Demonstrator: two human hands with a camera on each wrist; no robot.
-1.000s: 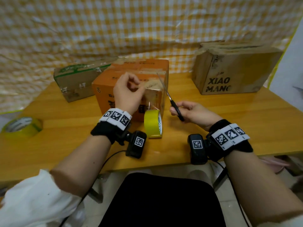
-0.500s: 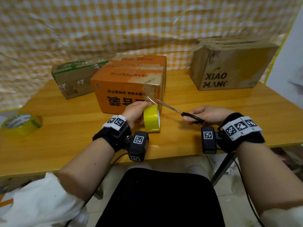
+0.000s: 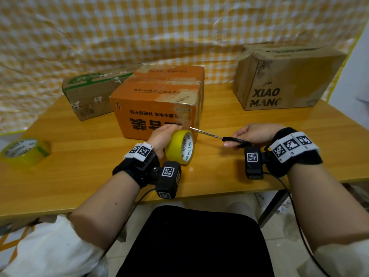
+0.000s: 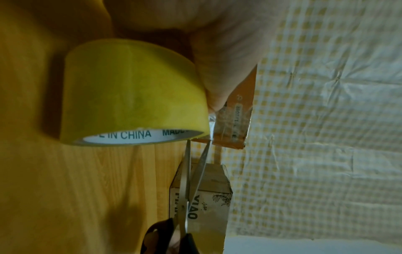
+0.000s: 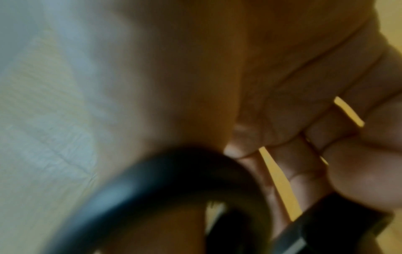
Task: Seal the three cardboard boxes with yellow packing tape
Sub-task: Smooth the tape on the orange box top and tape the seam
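Note:
An orange cardboard box (image 3: 157, 104) stands mid-table, a strip of tape running from its top down its front right corner. My left hand (image 3: 162, 135) grips a yellow tape roll (image 3: 180, 146) standing on edge against the box's front; the same yellow tape roll (image 4: 132, 92) fills the left wrist view. My right hand (image 3: 249, 134) holds black-handled scissors (image 3: 217, 135), whose slightly parted blades (image 4: 195, 165) reach the stretch of tape between roll and box. A low brown box (image 3: 93, 92) lies behind on the left. A brown box (image 3: 287, 76) printed XIAO MANG stands at the back right.
A second yellow tape roll (image 3: 25, 151) lies flat near the table's left edge. A yellow checked sheet (image 3: 179, 27) hangs behind the wooden table (image 3: 259, 120). My lap is below the table's near edge.
My left hand dropped from the box's top edge to the roll at the front and gripped it. My right hand swung the scissors from upright to level, with the tips at the tape.

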